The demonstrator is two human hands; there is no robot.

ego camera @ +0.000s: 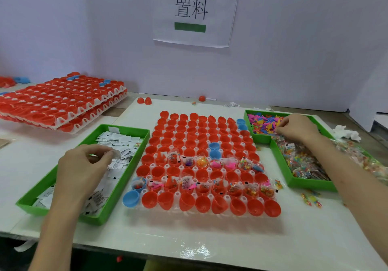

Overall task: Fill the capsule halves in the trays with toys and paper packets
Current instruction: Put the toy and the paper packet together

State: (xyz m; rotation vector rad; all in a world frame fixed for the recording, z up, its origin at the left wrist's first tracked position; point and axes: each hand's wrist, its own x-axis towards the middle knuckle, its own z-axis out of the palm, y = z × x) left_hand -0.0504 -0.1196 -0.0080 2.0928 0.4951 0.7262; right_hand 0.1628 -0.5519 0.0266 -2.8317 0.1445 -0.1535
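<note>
A clear tray [190,214] of red and a few blue capsule halves [201,142] lies in the middle of the table. Two of its near rows hold toys and paper packets. My left hand [84,165] hovers over the green tray of white paper packets [123,142] on the left and pinches a paper packet [117,153] between thumb and fingers. My right hand [296,127] reaches into the green L-shaped tray [273,142] on the right, fingertips curled down among small colourful toys [263,123]. Bagged toys [302,161] fill that tray's near part.
Stacked trays of red capsule halves [58,102] sit at the back left. Loose red halves [144,100] lie near the wall. A paper sign [193,12] hangs on the partition. A few bagged toys [310,199] lie loose on the table, and crumpled tissue [346,133] sits far right.
</note>
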